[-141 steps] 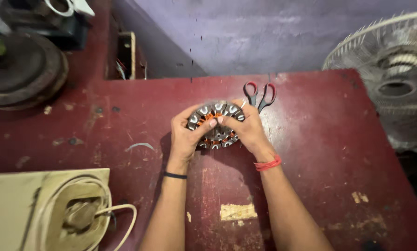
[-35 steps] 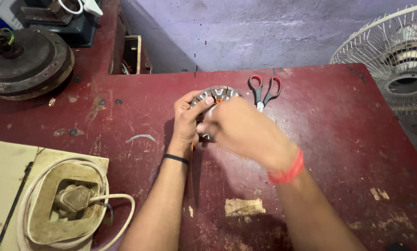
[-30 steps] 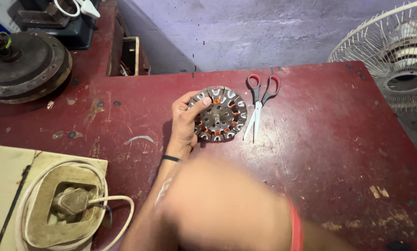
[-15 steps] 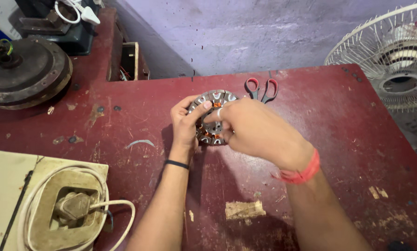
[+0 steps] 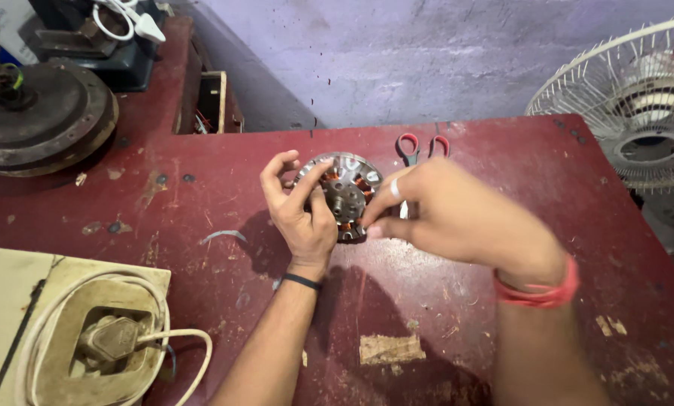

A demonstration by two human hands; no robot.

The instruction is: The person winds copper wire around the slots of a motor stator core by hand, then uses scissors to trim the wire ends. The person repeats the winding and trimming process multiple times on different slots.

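Returning from near the camera, right hand [image 5: 457, 218] is pinching the rim of the round metal copper-wound stator [image 5: 343, 197]; left hand [image 5: 301, 204] is cupping its opposite side, on the red desk [image 5: 202, 203].

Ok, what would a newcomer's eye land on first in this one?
The round metal stator with copper windings at the middle of the dark red table, held between the left hand and right hand. Red-handled scissors lie just behind it; a white wire-caged fan stands far right.

light: dim, even — soft shadows on tabletop [image 5: 202, 180] | blur: right hand [image 5: 457, 218] smeared | edges: stretched
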